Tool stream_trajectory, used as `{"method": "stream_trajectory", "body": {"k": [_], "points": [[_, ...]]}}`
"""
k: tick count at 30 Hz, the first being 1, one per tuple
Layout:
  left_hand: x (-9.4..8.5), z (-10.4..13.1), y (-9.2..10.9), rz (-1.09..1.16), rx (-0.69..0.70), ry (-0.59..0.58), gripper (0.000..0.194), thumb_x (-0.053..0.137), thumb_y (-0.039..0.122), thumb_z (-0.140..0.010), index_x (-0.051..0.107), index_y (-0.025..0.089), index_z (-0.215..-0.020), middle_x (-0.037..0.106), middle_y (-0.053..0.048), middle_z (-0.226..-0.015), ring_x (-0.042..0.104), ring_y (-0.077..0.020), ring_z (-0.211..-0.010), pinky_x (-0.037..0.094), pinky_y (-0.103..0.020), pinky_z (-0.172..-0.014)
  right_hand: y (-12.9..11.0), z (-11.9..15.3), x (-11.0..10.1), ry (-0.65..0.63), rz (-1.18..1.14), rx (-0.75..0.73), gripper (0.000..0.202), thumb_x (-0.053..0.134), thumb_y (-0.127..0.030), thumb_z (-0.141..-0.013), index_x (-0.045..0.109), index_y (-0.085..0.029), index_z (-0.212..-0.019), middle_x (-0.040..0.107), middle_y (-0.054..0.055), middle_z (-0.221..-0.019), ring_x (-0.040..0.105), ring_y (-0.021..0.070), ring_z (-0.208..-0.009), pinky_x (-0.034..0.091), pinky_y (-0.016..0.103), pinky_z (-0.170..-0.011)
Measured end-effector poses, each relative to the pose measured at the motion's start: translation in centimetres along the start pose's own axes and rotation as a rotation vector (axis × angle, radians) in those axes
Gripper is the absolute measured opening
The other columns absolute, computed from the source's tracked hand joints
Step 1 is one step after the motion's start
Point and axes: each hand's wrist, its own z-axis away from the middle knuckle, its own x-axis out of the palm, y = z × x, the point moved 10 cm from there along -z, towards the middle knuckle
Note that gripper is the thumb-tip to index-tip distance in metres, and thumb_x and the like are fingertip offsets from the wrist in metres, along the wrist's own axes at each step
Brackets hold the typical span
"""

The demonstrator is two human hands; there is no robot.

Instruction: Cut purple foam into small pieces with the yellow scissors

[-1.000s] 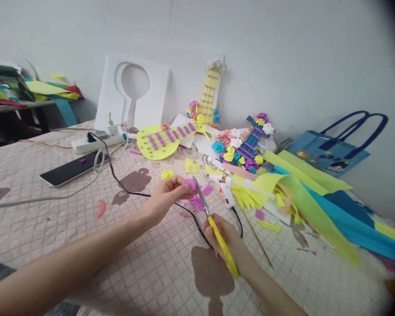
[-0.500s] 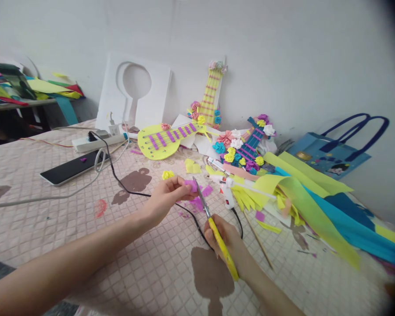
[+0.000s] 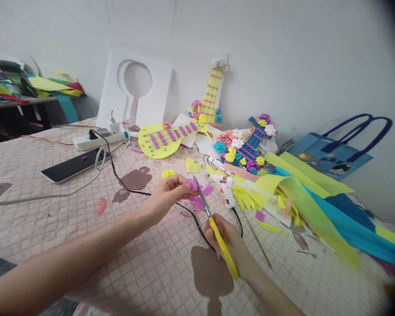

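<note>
Between its thumb and fingers, my left hand [image 3: 167,195] pinches a small piece of purple paper [image 3: 191,184] near the middle of the view. My right hand [image 3: 224,239] is closed round the yellow handles of the scissors [image 3: 221,241], whose blades point up and away at the right edge of that paper. More purple scraps [image 3: 197,202] lie on the tablecloth under the blades. Just beyond my left hand sits a yellow paper flower [image 3: 168,174]. A white glue gun [image 3: 228,197] rests right of the blades.
Behind are a yellow paper guitar [image 3: 161,147], a blue flowered one [image 3: 250,147] and a white board [image 3: 154,92]. A phone [image 3: 72,166], power strip [image 3: 85,141] and cables occupy the left. Yellow and blue paper strips [image 3: 335,219], a stick [image 3: 258,239] and a blue bag [image 3: 325,153] are right.
</note>
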Motion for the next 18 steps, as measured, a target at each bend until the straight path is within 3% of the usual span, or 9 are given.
{"method": "stream_trajectory", "body": {"k": [18], "points": [[-0.22, -0.22, 0.61, 0.004, 0.016, -0.006, 0.024, 0.078, 0.03, -0.075, 0.061, 0.014, -0.075, 0.073, -0.003, -0.077, 0.071, -0.0142, -0.072, 0.056, -0.027, -0.077, 0.15, 0.26, -0.17, 0.014, -0.005, 0.071, 0.019, 0.054, -0.035, -0.076, 0.042, -0.022, -0.069, 0.04, -0.006, -0.057, 0.034, 0.0092, -0.048, 0.028, 0.021, -0.043]]}}
